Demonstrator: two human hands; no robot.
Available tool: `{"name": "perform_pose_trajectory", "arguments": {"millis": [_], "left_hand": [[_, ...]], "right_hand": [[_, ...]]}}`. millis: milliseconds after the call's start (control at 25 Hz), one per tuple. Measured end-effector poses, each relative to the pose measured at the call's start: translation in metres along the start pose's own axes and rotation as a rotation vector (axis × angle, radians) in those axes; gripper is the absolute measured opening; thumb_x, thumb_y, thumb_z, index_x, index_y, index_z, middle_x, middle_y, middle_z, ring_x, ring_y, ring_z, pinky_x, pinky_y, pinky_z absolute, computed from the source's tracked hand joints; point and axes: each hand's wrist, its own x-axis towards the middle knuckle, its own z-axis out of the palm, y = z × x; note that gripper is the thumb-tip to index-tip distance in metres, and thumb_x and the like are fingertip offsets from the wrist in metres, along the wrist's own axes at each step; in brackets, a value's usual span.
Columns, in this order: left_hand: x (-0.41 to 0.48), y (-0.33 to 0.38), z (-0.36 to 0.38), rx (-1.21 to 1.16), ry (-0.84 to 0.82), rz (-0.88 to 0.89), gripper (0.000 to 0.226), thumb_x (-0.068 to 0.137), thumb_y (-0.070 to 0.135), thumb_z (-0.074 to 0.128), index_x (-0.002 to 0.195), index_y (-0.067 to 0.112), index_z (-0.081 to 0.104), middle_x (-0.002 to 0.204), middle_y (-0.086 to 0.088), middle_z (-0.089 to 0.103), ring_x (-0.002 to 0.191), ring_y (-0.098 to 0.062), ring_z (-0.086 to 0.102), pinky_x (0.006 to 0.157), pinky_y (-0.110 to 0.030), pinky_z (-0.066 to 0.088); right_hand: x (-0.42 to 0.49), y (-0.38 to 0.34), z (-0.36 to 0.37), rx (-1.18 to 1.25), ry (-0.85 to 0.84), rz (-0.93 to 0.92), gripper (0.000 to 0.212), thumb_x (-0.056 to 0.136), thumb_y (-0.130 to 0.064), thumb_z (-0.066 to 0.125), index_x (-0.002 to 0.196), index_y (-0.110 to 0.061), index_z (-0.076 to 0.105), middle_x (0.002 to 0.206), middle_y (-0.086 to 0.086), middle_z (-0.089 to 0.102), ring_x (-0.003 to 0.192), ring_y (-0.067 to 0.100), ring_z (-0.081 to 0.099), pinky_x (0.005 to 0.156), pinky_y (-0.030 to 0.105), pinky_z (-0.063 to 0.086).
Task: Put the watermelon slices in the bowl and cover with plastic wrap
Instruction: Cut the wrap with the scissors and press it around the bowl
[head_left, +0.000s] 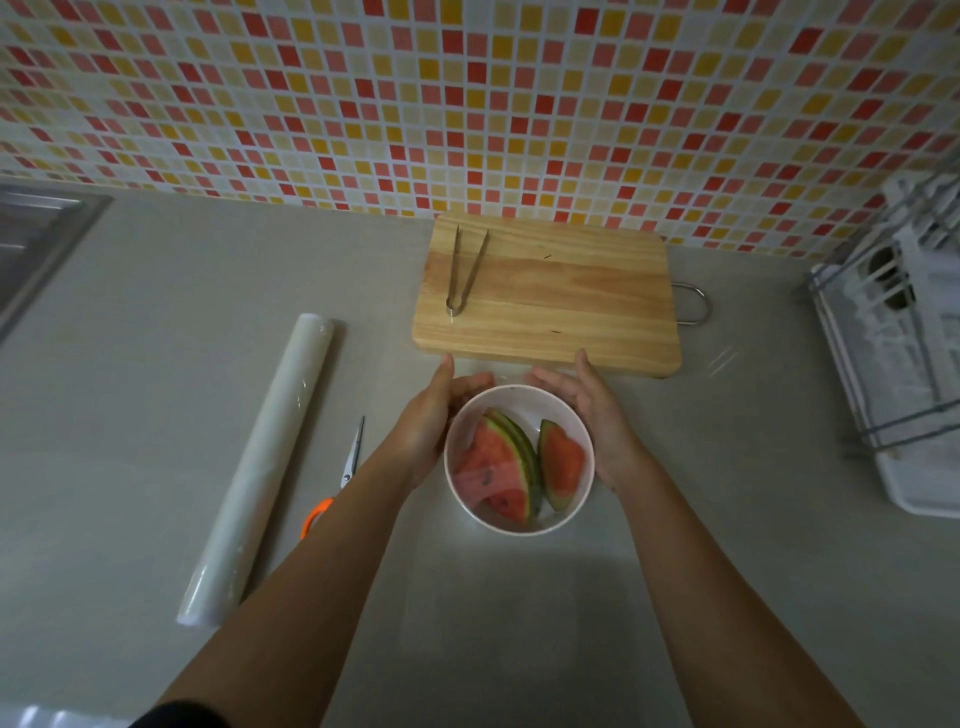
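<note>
Slices (511, 470) sit in the bowl (582, 499) at mid-desk, under what looks like clear film. My left hand (426, 415) and right hand (597, 415) cup its sides, each grip spread flat, pinching nothing. I judge the film may lift or crease if I press unevenly. Board (550, 296) lies close behind; scissors (345, 467) and roll (260, 467) left; near desk (727, 519) is open.

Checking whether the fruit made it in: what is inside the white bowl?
The white bowl holds watermelon slices, three by the visible rinds, leaning together. What lies beneath them is covered. A clear film seems to lie over the rim.
</note>
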Motion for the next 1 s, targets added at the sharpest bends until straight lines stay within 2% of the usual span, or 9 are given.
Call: {"name": "perform_pose_trajectory", "arguments": {"millis": [120,160,240,360,480,640,840,920,1000], "left_hand": [[-0.004,-0.007,-0.005,-0.020,-0.070,0.095,0.055,0.096,0.057,0.016,0.141,0.034,0.038,0.119,0.007,0.064,0.096,-0.001,0.066,0.075,-0.020,0.055],[-0.007,-0.010,-0.008,-0.046,-0.100,0.090,0.053,0.095,0.059,0.015,0.141,0.041,0.036,0.116,0.010,0.063,0.096,-0.002,0.066,0.072,-0.020,0.056],[-0.013,-0.015,-0.012,-0.096,-0.147,0.073,0.052,0.093,0.063,0.013,0.130,0.047,0.046,0.115,0.010,0.064,0.100,-0.006,0.067,0.074,-0.023,0.057],[-0.016,-0.020,-0.007,-0.105,-0.154,0.079,0.058,0.092,0.062,0.013,0.124,0.036,0.055,0.126,0.010,0.062,0.115,-0.007,0.060,0.091,-0.029,0.051],[-0.012,-0.026,0.000,-0.040,-0.126,0.131,0.067,0.091,0.064,0.016,0.136,0.026,0.048,0.132,0.009,0.059,0.120,-0.008,0.056,0.099,-0.033,0.046],[-0.009,-0.025,-0.004,0.055,-0.178,0.168,0.072,0.088,0.064,0.017,0.144,0.024,0.037,0.136,0.013,0.052,0.118,0.001,0.053,0.094,-0.021,0.049],[-0.004,-0.023,-0.005,0.334,-0.070,0.226,0.061,0.095,0.060,0.013,0.138,0.033,0.047,0.139,0.004,0.052,0.128,-0.013,0.049,0.110,-0.034,0.036],[-0.003,-0.019,-0.008,0.448,-0.090,0.240,0.063,0.093,0.062,0.012,0.136,0.035,0.049,0.138,0.005,0.053,0.125,-0.009,0.049,0.105,-0.026,0.037],[-0.004,-0.014,-0.010,0.528,-0.114,0.266,0.060,0.094,0.060,0.014,0.130,0.033,0.054,0.123,0.012,0.060,0.113,0.005,0.052,0.092,-0.008,0.036]], "right_hand": [[-0.004,0.001,0.000,0.007,-0.012,-0.034,0.062,0.068,-0.072,0.041,0.114,-0.033,0.056,0.130,-0.004,0.054,0.113,0.013,0.057,0.099,0.035,0.041],[-0.006,0.001,-0.002,0.019,-0.030,-0.034,0.061,0.069,-0.072,0.042,0.115,-0.035,0.055,0.132,-0.001,0.052,0.115,0.015,0.056,0.099,0.037,0.042],[-0.010,0.000,-0.008,0.012,-0.084,-0.030,0.064,0.068,-0.075,0.044,0.115,-0.035,0.059,0.132,0.001,0.054,0.116,0.022,0.056,0.097,0.040,0.045],[-0.009,-0.002,-0.005,-0.053,-0.139,-0.021,0.067,0.065,-0.077,0.047,0.109,-0.031,0.066,0.114,0.001,0.068,0.108,0.020,0.062,0.086,0.033,0.050],[-0.006,0.000,0.002,-0.071,-0.129,-0.048,0.061,0.070,-0.073,0.045,0.104,-0.028,0.069,0.104,0.000,0.072,0.102,0.017,0.065,0.083,0.031,0.050],[-0.007,0.012,-0.001,0.022,-0.077,-0.099,0.081,0.061,-0.083,0.044,0.114,-0.025,0.064,0.116,0.005,0.067,0.110,0.022,0.060,0.091,0.037,0.047],[-0.005,0.018,0.004,-0.280,0.152,-0.177,0.083,0.061,-0.092,0.019,0.105,-0.038,0.065,0.111,0.000,0.068,0.108,0.020,0.060,0.101,0.047,0.041],[-0.006,0.018,0.003,-0.449,0.205,-0.147,0.086,0.063,-0.091,0.006,0.106,-0.043,0.063,0.112,-0.002,0.067,0.109,0.020,0.059,0.100,0.048,0.041],[-0.007,0.017,0.001,-0.565,0.266,-0.106,0.093,0.062,-0.091,-0.001,0.108,-0.041,0.062,0.113,-0.001,0.066,0.109,0.021,0.058,0.100,0.047,0.041]]}}
